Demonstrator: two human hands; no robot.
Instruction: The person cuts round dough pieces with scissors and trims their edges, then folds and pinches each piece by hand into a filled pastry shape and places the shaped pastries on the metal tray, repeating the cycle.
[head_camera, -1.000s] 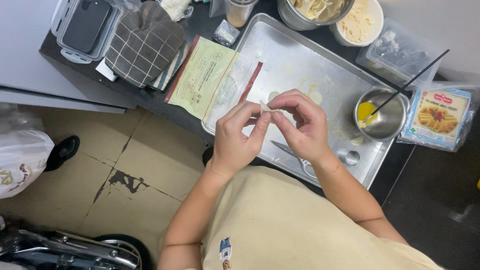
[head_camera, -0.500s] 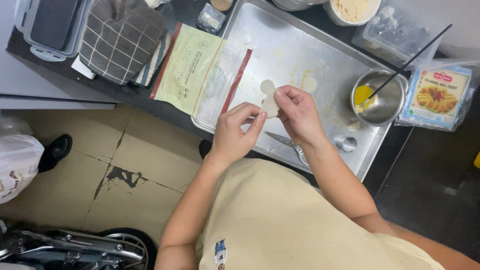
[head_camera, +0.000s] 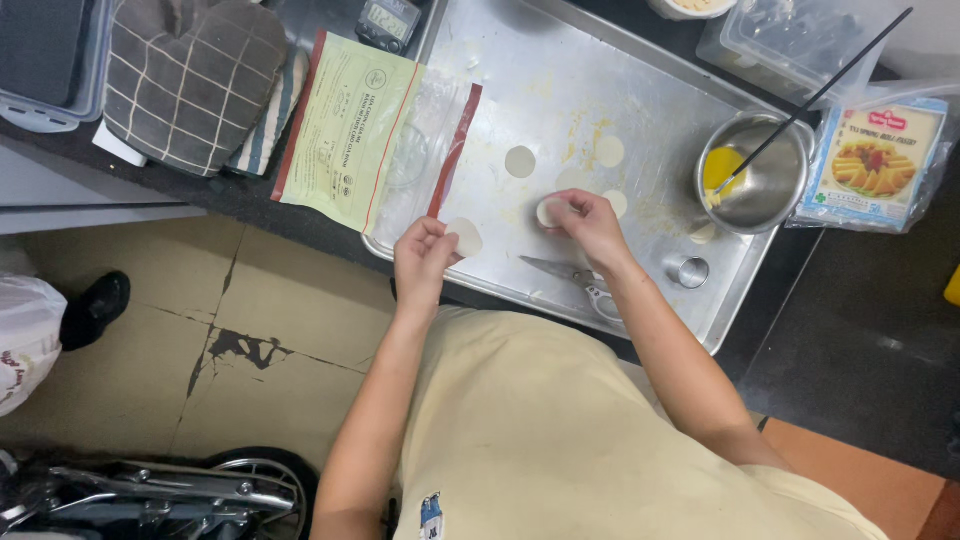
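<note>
Dough rounds, two in hand over the near part of the steel tray (head_camera: 640, 310): my left hand (head_camera: 422, 262) pinches one pale disc (head_camera: 465, 237) by its edge, my right hand (head_camera: 588, 222) closes fingertips on a second disc (head_camera: 549, 211). They look thin, limp, light and tearable, likely tacky. I judge edge pinches with dry fingertips safest, supporting from beneath.

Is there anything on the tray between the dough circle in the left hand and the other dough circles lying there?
Nothing visible. The left hand pinches a dough circle over the metal tray. Bare tray lies between it and the nearest laid circle. The scissors lie closer to the person, off to the side, and the right hand holds another circle.
</note>
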